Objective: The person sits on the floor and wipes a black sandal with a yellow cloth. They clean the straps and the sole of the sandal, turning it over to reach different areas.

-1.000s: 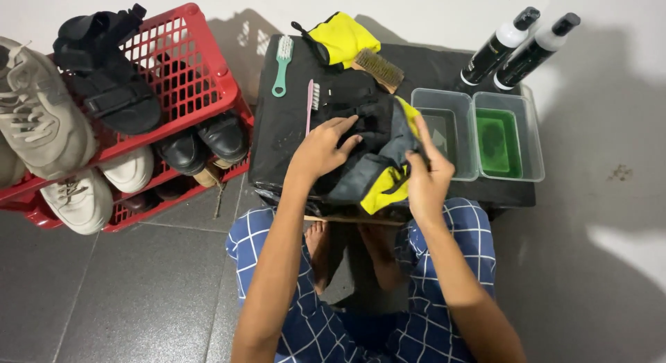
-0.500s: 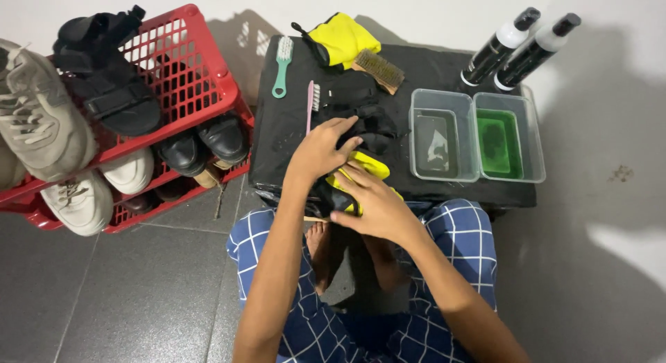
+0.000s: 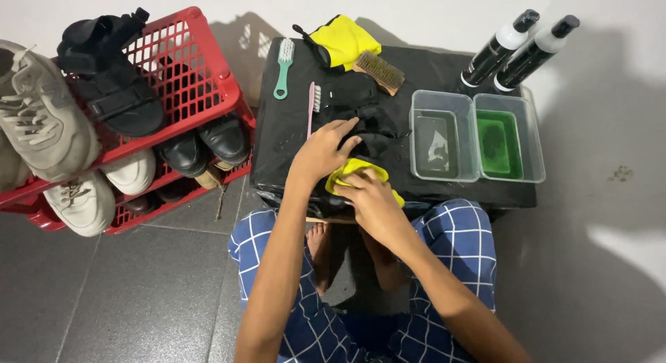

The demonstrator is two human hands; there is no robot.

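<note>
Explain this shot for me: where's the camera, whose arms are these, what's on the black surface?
The one view comes from a camera worn on a person's head, looking down at their own bare arms. The left hand rests on a black shoe. The right hand presses a yellow cloth against it. On the black-covered table lie a green brush, a pink toothbrush, a wooden brush, two clear tubs and two bottles. A red crate of shoes stands left.

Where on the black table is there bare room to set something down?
Bare room: the table's left strip below the green brush, and behind the tubs, left of the bottles. Crowded: the middle, under both hands.
</note>
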